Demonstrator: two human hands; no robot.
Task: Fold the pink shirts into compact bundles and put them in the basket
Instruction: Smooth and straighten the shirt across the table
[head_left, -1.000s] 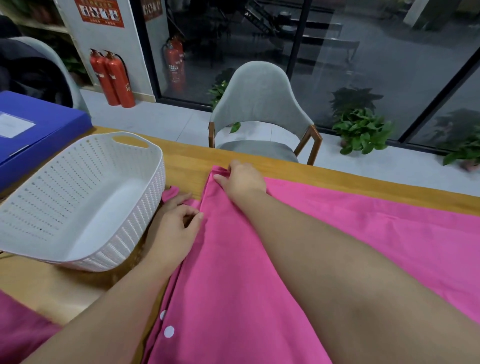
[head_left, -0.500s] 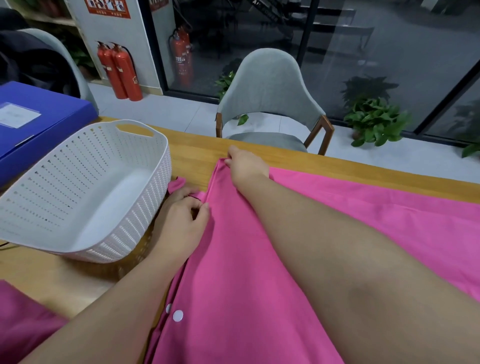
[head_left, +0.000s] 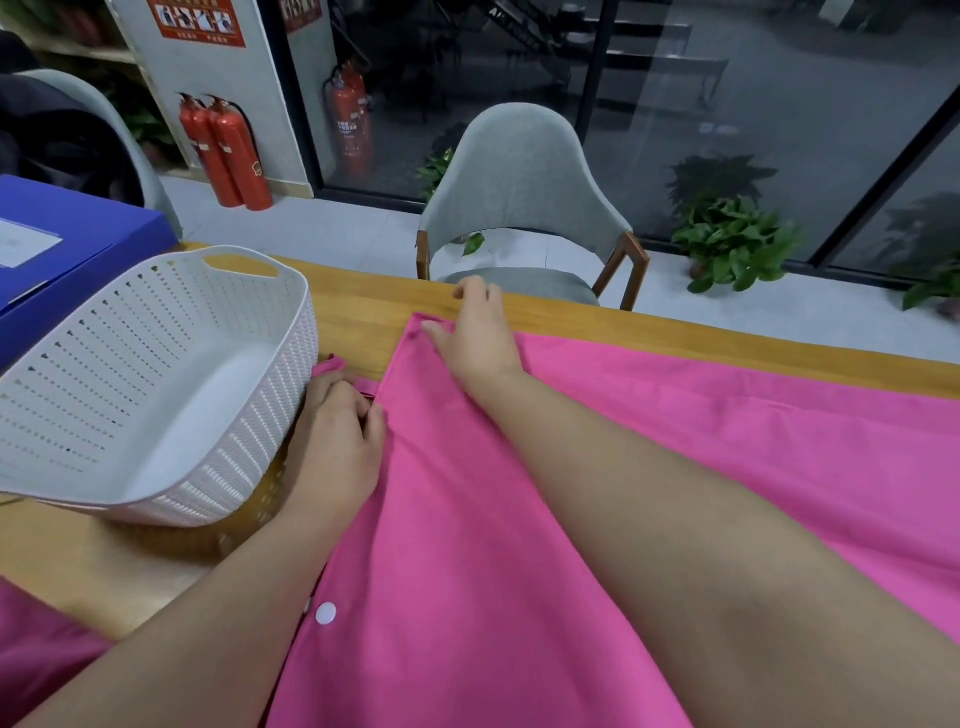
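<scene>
A bright pink cotton-like button-front shirt (head_left: 519, 519) is spread flat across the wooden table (head_left: 363, 291), from centre toward 3 o'clock. Its edge is pinched by the curled left hand (head_left: 337, 441), just beside the white perforated plastic basket (head_left: 156, 384) at 9 o'clock. The far corner is touched at 12 o'clock by the right hand (head_left: 475, 343), fingers extended. The cloth is judged light, limp and easily creased; edges and corners are best taken.
</scene>
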